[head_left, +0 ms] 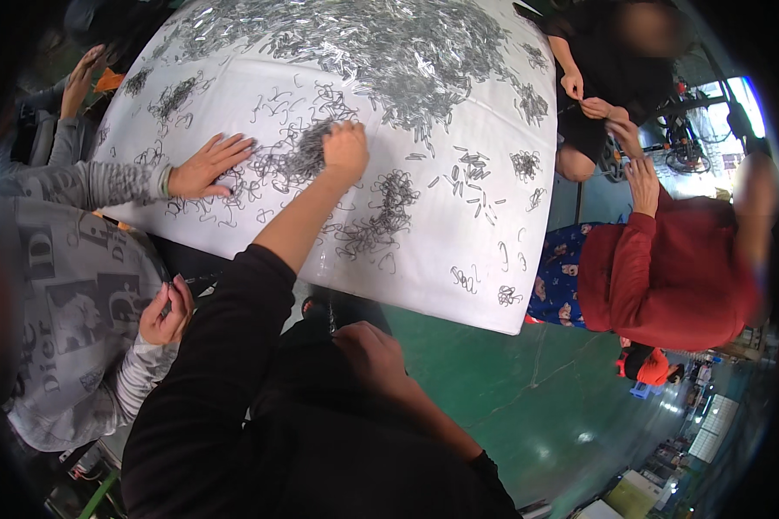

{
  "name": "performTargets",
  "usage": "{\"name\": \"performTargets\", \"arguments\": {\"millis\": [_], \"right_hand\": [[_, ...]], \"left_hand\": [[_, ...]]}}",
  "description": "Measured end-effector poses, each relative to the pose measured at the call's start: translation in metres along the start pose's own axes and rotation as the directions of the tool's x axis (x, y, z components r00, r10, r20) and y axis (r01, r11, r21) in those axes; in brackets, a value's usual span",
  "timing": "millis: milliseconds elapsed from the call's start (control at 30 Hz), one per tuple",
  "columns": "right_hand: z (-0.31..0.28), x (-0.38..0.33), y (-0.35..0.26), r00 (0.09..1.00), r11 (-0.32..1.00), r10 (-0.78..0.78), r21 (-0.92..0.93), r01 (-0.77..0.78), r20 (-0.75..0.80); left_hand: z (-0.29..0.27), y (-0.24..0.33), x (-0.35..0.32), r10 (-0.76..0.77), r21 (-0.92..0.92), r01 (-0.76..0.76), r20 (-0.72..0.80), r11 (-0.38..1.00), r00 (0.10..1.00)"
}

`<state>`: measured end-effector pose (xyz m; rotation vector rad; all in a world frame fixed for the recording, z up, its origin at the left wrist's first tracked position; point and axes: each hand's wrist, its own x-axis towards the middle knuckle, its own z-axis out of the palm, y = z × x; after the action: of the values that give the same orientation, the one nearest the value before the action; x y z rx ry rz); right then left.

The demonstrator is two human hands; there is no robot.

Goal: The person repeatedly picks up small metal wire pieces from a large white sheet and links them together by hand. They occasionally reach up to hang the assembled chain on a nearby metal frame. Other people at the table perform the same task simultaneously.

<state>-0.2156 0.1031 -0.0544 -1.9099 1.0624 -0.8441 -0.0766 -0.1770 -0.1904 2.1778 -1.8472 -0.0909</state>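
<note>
On the white-covered table (pixel 273 80), my left hand (pixel 347 150) reaches into a dense dark pile of bent wire hooks (pixel 307 149). Its fingers are curled down at the pile's right edge, and the fingertips are hidden. My right hand (pixel 370 350) is low, below the table's front edge and close to my body, with its fingers bent in. A thin, shiny strand (pixel 331 317) shows just above those fingers; whether they grip it is unclear. Another heap of wire hooks (pixel 394 199) lies right of my left forearm.
Small metal strips (pixel 389 48) cover the table's far part, with a loose group (pixel 472 177) nearer. At left, a person in grey rests a hand (pixel 209 166) beside the hooks. A person in red (pixel 666 268) and another in black (pixel 614 60) are along the right side.
</note>
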Motion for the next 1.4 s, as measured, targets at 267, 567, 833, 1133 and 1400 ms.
{"name": "performTargets", "arguments": {"millis": [267,567,833,1133,1400], "right_hand": [[0.003,-0.003,0.007,1.000,0.999,-0.002,0.041,0.002,0.017],[0.001,-0.001,0.004,0.999,0.998,-0.006,0.062,0.004,0.043],[0.012,-0.010,-0.001,0.999,0.996,0.038,0.081,-0.039,0.007],[0.023,-0.014,-0.006,0.982,0.990,0.109,0.101,-0.094,-0.157],[0.031,-0.013,-0.011,0.982,0.997,0.052,0.062,-0.041,-0.181]], "left_hand": [[0.009,0.035,0.006,0.457,-0.461,-0.389,0.042,0.798,0.888],[0.031,0.059,0.002,0.580,-0.035,-0.580,-0.018,0.814,0.815],[-0.074,0.000,-0.096,0.092,-0.865,0.055,0.116,0.499,0.989],[-0.171,-0.047,-0.259,-0.013,-0.919,0.310,0.317,0.244,0.949],[-0.197,-0.041,-0.286,-0.131,-0.899,0.350,0.327,0.262,0.936]]}}
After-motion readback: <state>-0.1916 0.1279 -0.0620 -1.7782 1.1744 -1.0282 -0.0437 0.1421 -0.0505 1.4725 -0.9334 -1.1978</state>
